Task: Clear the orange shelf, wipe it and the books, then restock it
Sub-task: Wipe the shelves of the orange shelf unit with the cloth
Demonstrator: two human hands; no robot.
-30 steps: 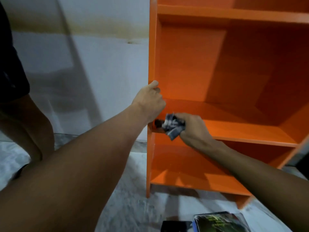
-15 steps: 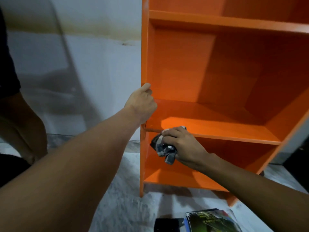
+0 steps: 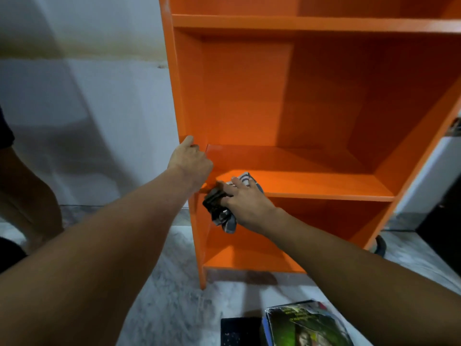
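The orange shelf (image 3: 311, 101) stands against the wall with nothing on its boards. My left hand (image 3: 190, 161) grips its left side panel at the level of the middle board, thumb up along the front edge. My right hand (image 3: 245, 203) holds a dark striped cloth (image 3: 220, 208) against the front left corner of the middle board; part of the cloth hangs below the edge. A stack of books (image 3: 304, 325) with a green and black cover on top lies on the floor at the bottom of the view.
A dark flat book (image 3: 240, 332) lies on the marble floor left of the stack. Another person's arm and leg (image 3: 30, 196) are at the far left. A dark object (image 3: 380, 245) sits by the shelf's right foot.
My right hand with the cloth dropped from the board's corner to just under its front edge, then came back up onto the edge. My left hand kept its grip on the side panel.
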